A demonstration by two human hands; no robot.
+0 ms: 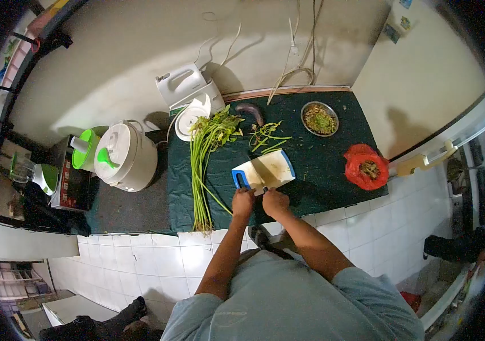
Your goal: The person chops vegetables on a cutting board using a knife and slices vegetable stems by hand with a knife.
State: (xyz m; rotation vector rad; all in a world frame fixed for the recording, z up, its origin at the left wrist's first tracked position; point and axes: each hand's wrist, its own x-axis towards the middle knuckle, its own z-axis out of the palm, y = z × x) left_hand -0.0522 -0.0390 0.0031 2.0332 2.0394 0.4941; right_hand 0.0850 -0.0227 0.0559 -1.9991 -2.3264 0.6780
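Note:
A white cutting board (277, 167) with blue ends lies on the dark green tablecloth near the counter's front edge. My left hand (243, 202) is closed at its near left corner, just below the handle slot, gripping the board. Beside it, my right hand (276, 203) is wrapped round the black handle of a knife (265, 190), whose blade seems to reach away over the board. Cut green stems (266, 136) lie behind the board. To the left stretches a bunch of long leafy green stalks (200, 170).
At the back lie an eggplant (251, 112) and a metal bowl of chopped food (320, 119). A red plastic bag (366, 166) with scraps sits right. A white hand mixer (181, 85) and a white rice cooker (131, 156) stand left. Wall cables (295, 73) hang behind.

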